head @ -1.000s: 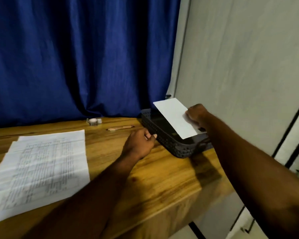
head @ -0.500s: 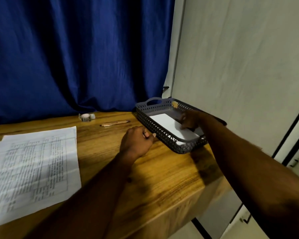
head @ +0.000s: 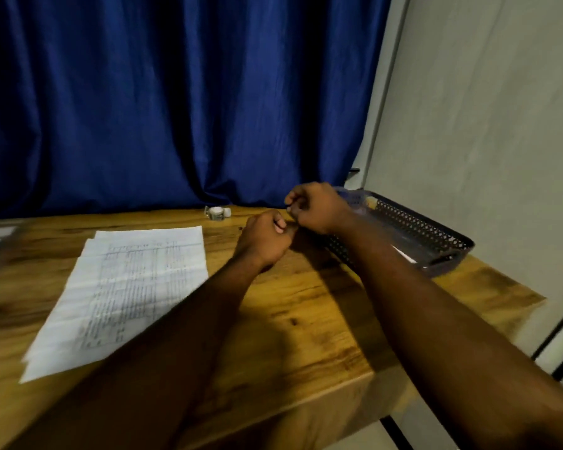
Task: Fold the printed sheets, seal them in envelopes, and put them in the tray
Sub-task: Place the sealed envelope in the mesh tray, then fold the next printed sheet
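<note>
Desk [head: 306,339]: 1 tray [head: 437,237], 1 sheet stack [head: 127,287]

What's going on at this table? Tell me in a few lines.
A person is working through a paper-mailing job with bare hands. The left hand and the right hand are both curled, close together, beside the dark mesh tray; whether either holds anything is unclear. A white edge, likely an envelope, shows inside the tray. A stack of printed sheets lies open and flat on the wooden table, not yet folded.
</note>
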Motion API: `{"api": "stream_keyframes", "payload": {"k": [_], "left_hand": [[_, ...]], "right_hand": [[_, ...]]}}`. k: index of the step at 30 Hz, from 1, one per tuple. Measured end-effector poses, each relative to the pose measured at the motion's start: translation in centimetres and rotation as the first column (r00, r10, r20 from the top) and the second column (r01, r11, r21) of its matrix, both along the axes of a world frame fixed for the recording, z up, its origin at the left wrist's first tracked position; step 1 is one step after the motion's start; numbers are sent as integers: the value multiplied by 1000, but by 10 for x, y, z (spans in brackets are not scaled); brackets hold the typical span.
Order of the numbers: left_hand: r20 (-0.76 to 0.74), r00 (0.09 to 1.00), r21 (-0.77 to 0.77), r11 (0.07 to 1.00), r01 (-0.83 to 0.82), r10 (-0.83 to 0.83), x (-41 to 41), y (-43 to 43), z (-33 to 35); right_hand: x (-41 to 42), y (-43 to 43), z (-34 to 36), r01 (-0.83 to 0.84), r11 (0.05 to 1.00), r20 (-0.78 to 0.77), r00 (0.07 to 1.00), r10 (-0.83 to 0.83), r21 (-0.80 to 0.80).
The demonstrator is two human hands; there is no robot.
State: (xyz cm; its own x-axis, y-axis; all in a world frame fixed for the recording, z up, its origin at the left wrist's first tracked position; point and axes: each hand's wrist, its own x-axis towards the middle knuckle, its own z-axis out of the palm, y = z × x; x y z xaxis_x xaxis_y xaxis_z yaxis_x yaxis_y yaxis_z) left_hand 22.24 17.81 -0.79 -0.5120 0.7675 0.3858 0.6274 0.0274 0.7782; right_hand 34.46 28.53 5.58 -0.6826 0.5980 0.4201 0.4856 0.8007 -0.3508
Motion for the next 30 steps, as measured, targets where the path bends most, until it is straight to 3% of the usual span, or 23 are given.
{"api": "stream_keyframes", "payload": {"k": [3,10,16,21,30], "left_hand": [[-61,996,6,998,-65,65,-46,-22,7],[-151,950,-169,940,-296,272,-164,-103,7],[-298,895,-293,861,-416,331,-225,-164,-21],[-364,889,-387,823,-416,278,-235,-170,-35],[-457,853,-343,835,-431,253,-231,-172,-31]], "right_hand": [[-40,-28,-10,-87,996,-11,996,86,-26],[-122,-77,-44,-175,974,-111,981,160,-145],[-178,-102,-79,-180,949,-65,984,169,-258],[-190,-101,-91,-120,984,18,992,123,-128],[-191,-97,-95,-162,984,89,982,168,-71]]}}
